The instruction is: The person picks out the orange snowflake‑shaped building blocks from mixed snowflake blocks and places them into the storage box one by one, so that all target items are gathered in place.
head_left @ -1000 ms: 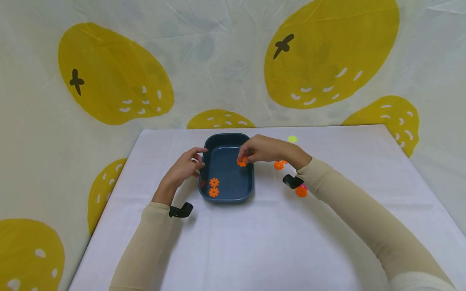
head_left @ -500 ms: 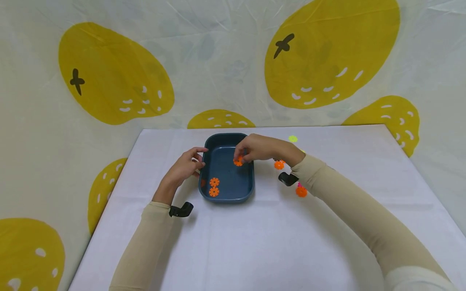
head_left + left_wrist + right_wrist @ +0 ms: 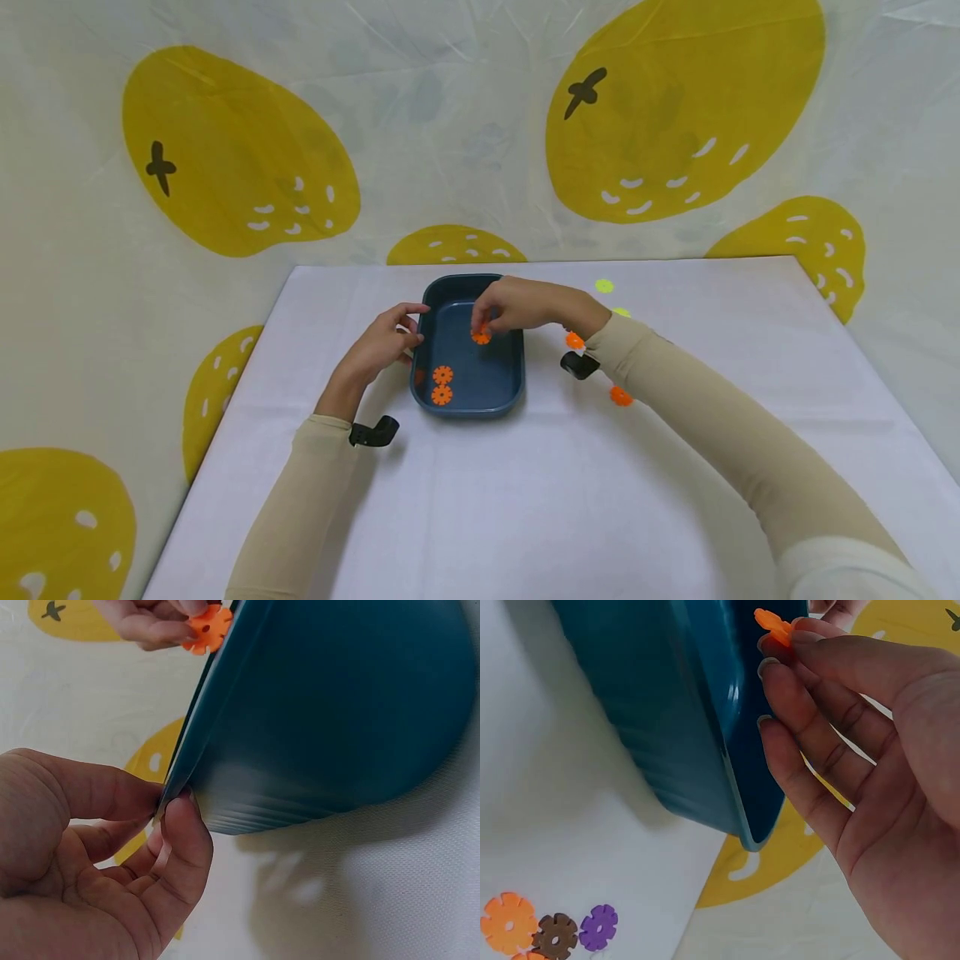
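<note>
A dark blue rectangular tray (image 3: 480,392) stands on the table. My left hand (image 3: 371,346) pinches its left rim between thumb and finger; the left wrist view shows this hand (image 3: 112,847) on the edge. Over the tray, my right hand (image 3: 517,302) holds an orange notched interlocking disc (image 3: 481,337) between thumb and fingertips. That disc (image 3: 774,624) appears nearly edge-on in the right wrist view. Two more orange discs, an upper one (image 3: 442,375) and a lower one (image 3: 442,395), lie on the tray's floor at the near left.
Right of the tray, loose discs lie on the white cloth (image 3: 480,508): a yellow-green one (image 3: 604,286) at the back and an orange one (image 3: 621,396) nearer. The right wrist view adds a brown disc (image 3: 555,937) and a purple disc (image 3: 598,928). My right forearm covers part of that area.
My right hand has moved left over the tray, carrying the orange disc farther from the right rim. The left hand, the tray and the two discs in it stay in place.
</note>
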A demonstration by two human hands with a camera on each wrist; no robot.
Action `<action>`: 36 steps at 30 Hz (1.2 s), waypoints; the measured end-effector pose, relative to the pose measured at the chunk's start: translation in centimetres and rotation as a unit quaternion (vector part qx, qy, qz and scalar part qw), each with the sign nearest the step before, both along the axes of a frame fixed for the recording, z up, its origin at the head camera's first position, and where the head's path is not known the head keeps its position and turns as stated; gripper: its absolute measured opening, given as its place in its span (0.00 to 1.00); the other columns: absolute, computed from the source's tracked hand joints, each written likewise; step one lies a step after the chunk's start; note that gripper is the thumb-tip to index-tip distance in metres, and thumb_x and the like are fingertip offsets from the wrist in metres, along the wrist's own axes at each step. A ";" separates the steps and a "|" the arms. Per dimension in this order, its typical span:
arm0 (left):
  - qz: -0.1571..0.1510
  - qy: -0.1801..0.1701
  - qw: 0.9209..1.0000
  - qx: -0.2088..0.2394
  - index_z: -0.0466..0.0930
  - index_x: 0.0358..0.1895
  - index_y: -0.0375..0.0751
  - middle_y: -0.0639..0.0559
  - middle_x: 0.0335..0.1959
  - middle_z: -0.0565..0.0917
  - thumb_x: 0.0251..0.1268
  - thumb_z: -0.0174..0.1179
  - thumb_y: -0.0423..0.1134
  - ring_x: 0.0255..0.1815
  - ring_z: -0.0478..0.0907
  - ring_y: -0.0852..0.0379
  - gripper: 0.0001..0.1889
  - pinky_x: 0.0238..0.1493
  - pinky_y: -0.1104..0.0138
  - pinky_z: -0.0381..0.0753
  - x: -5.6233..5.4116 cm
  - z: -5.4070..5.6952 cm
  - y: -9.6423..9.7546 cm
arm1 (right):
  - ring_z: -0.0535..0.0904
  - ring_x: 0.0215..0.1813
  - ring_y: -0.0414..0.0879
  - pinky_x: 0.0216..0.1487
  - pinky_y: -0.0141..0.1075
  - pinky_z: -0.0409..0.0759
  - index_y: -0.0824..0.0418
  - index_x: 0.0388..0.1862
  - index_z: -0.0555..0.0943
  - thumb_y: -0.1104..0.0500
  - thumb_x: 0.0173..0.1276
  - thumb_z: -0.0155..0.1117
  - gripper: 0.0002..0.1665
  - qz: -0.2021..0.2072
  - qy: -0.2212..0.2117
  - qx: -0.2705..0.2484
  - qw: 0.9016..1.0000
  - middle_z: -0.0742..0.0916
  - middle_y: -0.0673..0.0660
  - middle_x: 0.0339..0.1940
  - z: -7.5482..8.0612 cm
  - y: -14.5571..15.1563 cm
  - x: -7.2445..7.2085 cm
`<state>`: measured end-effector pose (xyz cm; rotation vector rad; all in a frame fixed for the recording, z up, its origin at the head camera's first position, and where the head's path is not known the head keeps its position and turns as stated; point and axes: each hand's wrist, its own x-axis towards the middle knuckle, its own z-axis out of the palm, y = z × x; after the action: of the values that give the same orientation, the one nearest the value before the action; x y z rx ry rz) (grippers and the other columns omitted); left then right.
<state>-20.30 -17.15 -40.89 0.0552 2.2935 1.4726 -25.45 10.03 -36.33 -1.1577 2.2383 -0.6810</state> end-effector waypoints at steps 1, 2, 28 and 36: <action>-0.001 0.000 1.000 0.001 0.66 0.74 0.41 0.43 0.44 0.68 0.74 0.54 0.27 0.42 0.72 0.45 0.27 0.37 0.58 0.83 0.0 0.0 0.0 | 0.82 0.42 0.43 0.46 0.35 0.84 0.56 0.49 0.88 0.66 0.71 0.63 0.12 0.001 0.002 0.003 1.000 0.89 0.50 0.44 0.0 -0.2 0.0; -0.001 0.000 1.000 0.002 0.66 0.74 0.41 0.43 0.44 0.68 0.74 0.54 0.27 0.42 0.72 0.45 0.27 0.37 0.58 0.83 0.0 0.0 0.0 | 0.82 0.41 0.43 0.45 0.35 0.83 0.55 0.49 0.88 0.66 0.71 0.63 0.12 0.003 0.002 0.005 1.000 0.89 0.50 0.44 0.0 -0.3 -0.1; -0.001 -0.002 1.000 0.002 0.67 0.74 0.42 0.43 0.44 0.68 0.73 0.55 0.28 0.41 0.73 0.46 0.27 0.36 0.60 0.84 -0.1 -0.1 -0.1 | 0.83 0.35 0.43 0.41 0.35 0.83 0.56 0.47 0.87 0.65 0.73 0.63 0.09 0.018 -0.001 0.064 0.998 0.88 0.50 0.40 -0.9 -3.4 -0.8; 0.000 -0.004 1.000 0.000 0.66 0.74 0.43 0.43 0.45 0.68 0.74 0.55 0.28 0.42 0.72 0.46 0.27 0.35 0.60 0.84 -0.1 -0.1 -0.1 | 0.84 0.36 0.44 0.43 0.35 0.84 0.57 0.48 0.87 0.64 0.73 0.63 0.09 0.015 -0.012 0.073 0.997 0.88 0.51 0.42 -0.7 -4.1 -1.0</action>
<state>-20.42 -17.21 -41.00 0.0494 2.2879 1.4701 -26.43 5.96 -37.07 -1.1026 2.2071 -0.5081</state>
